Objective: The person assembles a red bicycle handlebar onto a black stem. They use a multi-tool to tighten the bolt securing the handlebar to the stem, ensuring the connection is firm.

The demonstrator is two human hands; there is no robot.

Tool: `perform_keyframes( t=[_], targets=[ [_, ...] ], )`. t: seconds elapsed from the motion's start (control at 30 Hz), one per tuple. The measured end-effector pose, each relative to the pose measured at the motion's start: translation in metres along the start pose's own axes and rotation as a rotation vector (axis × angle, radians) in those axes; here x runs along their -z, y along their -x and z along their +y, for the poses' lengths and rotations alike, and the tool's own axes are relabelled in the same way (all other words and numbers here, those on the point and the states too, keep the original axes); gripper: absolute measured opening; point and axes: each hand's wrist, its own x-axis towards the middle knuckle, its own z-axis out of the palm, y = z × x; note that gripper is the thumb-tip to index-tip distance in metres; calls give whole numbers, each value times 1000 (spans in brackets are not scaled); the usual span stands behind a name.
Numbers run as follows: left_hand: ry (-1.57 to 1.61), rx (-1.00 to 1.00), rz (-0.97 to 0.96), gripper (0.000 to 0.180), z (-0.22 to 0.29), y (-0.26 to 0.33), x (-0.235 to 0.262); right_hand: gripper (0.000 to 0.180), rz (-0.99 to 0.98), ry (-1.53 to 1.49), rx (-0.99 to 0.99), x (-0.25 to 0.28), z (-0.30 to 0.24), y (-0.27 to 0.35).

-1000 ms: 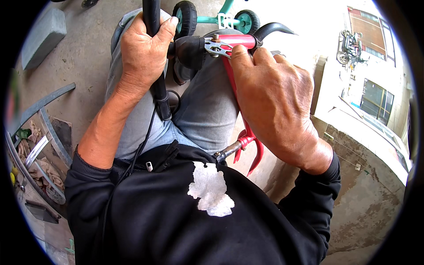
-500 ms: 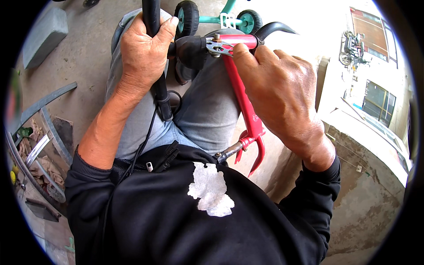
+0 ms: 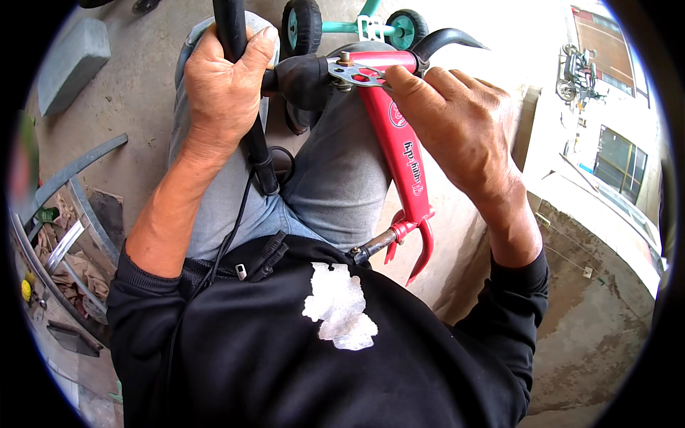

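Observation:
My left hand point(image 3: 222, 100) is wrapped round a thick black tube point(image 3: 230, 32) that slants down between my thighs. My right hand point(image 3: 457, 132) pinches the end of a flat silver wrench point(image 3: 354, 73) with several cut-out holes. The wrench's other end sits around the fastening at a bolt point(image 3: 344, 57), where a black bulbous joint meets the red frame point(image 3: 401, 146), apparently of a small cycle. That frame lies across my right thigh. Its lower end has curved red prongs point(image 3: 422, 253) and a dark metal rod. How the wrench meets the nut is partly hidden.
Two small black-tyred wheels point(image 3: 301, 28) on a turquoise axle stand beyond my knees. A grey block point(image 3: 73, 68) lies at far left, with curved metal bars point(image 3: 89, 207) and clutter below it. A low wall point(image 3: 585, 299) runs along the right. A black cable hangs beside my lap.
The red frame has rolled, showing more of its printed side. The wrench now lies with its flat face more toward me. My left hand and the tube have shifted slightly left and down.

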Motion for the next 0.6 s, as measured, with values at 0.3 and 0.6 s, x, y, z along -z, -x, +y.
perform_keyframes(
  t=[0.3, 0.6],
  targets=[
    [-39, 44, -49, 20, -2, 1, 3, 19, 59, -101, -4, -37, 29, 11],
    [-46, 19, -37, 19, -1, 0, 4, 18, 32, -170, -2, -56, 53, -2]
  ],
)
